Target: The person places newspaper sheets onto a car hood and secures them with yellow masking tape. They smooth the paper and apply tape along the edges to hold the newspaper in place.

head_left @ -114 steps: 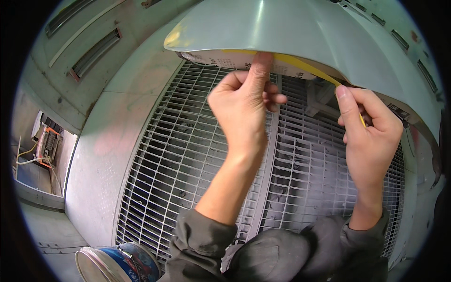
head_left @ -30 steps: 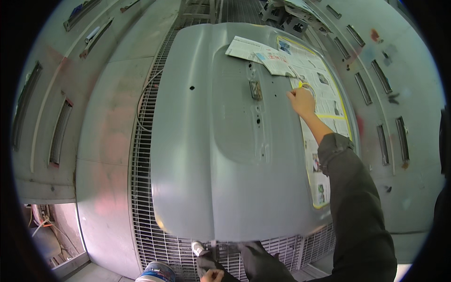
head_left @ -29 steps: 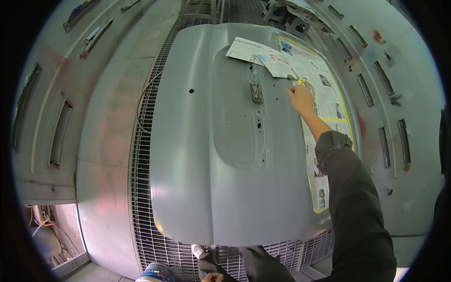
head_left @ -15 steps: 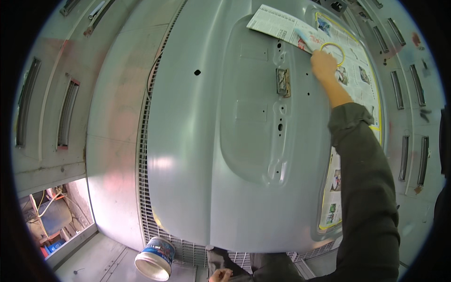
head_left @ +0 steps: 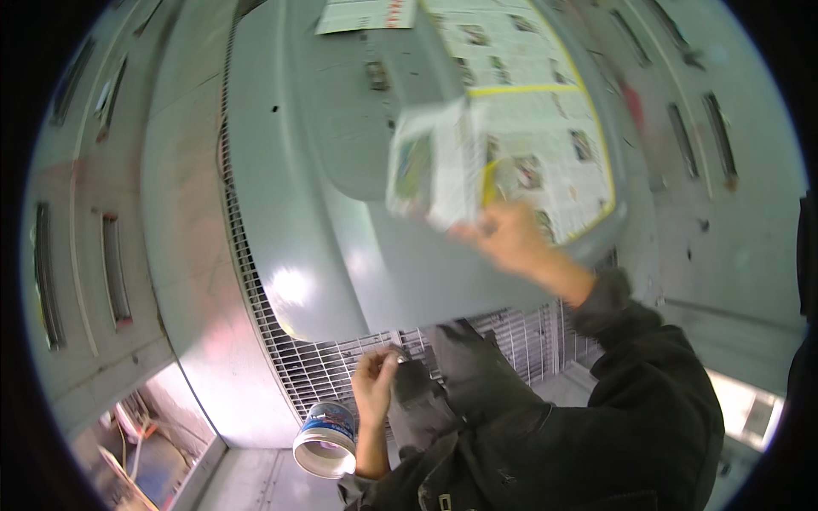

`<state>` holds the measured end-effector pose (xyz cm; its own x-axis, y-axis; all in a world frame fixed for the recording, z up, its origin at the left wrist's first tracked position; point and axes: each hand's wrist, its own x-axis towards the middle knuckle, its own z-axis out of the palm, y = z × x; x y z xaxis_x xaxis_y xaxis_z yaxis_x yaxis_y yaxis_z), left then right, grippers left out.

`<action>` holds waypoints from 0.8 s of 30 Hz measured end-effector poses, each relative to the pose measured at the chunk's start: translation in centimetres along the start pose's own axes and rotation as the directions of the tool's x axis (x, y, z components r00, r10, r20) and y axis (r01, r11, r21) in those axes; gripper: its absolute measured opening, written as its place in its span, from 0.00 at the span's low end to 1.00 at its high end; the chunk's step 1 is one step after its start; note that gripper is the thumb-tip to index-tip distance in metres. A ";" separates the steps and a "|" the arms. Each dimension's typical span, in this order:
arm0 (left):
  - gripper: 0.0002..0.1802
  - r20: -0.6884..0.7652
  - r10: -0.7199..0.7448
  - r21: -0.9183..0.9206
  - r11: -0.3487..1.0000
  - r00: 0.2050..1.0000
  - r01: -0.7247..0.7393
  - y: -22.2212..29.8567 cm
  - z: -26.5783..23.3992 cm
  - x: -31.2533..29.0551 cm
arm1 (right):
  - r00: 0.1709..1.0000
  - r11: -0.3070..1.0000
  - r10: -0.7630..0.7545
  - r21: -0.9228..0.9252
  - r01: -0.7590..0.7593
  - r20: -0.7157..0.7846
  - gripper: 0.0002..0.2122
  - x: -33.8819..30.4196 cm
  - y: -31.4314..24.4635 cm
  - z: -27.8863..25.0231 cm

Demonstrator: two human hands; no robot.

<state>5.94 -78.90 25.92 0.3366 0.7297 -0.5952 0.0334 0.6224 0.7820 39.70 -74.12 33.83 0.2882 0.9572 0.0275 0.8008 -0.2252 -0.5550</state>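
Note:
A grey-primed vehicle panel [head_left: 417,264] lies before me, its window opening covered with newspaper [head_left: 545,119] edged in yellow masking tape [head_left: 532,89]. Over its near right part, my right hand [head_left: 511,238] grips a folded newspaper sheet [head_left: 443,166], smeared by motion. A yellow ring, apparently a tape roll [head_left: 490,183], shows at the same hand. My left hand [head_left: 372,383] hangs low in front of my legs, fingers curled together; whatever they hold, if anything, I cannot make out. Another folded newspaper [head_left: 366,14] rests at the panel's far end.
A white bucket [head_left: 325,460] with a blue label stands on the floor beside my left forearm. Metal floor grating [head_left: 319,375] runs along the panel's left and near edges. Slotted grey walls [head_left: 682,162] rise on both sides. An opening at lower left shows cables and clutter.
My right hand has come back from the panel's far right toward me, with the newspaper sheet in it. My left hand has risen further into view. The whole view has shifted toward the near edge.

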 end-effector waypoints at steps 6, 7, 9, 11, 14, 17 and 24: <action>0.42 0.402 -0.182 0.069 0.983 0.898 0.168 0.2 -0.3 -8.1 | 0.956 0.900 0.207 0.341 -0.270 0.209 0.20 -22.5 -12.7 7.0; 0.40 0.398 -0.303 0.138 0.953 0.866 0.269 -0.4 -0.6 -9.4 | 0.954 0.869 0.200 0.410 -0.278 0.223 0.19 -25.1 -13.8 7.6; 0.36 0.382 -0.363 0.086 0.930 0.850 0.359 -1.9 -1.0 -12.2 | 0.912 0.837 0.245 0.403 -0.370 0.328 0.18 -29.2 -15.8 8.5; 0.33 0.372 -0.495 0.104 0.863 0.785 0.494 -3.2 -1.7 -14.4 | 0.921 0.874 0.175 0.376 -0.307 0.347 0.18 -32.1 -16.2 8.5; 0.33 0.434 -0.458 0.178 0.887 0.775 0.425 -4.8 -1.9 -16.6 | 0.882 0.811 0.239 0.415 -0.411 0.406 0.17 -34.2 -15.8 8.5; 0.37 0.456 -0.437 0.152 0.897 0.775 0.416 -5.7 -2.1 -18.6 | 0.893 0.758 0.150 0.530 -0.380 0.425 0.19 -35.6 -15.3 7.9; 0.39 0.418 -0.418 0.030 0.894 0.806 0.448 -6.9 -0.5 -21.5 | 0.858 0.640 0.008 0.657 -0.399 0.513 0.24 -38.8 -14.8 6.8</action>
<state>-2.03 -98.68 33.25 0.6509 0.2097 -0.7296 0.2092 0.8744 0.4379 13.14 -106.67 35.31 -0.0156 0.9129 -0.4080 0.0521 -0.4067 -0.9121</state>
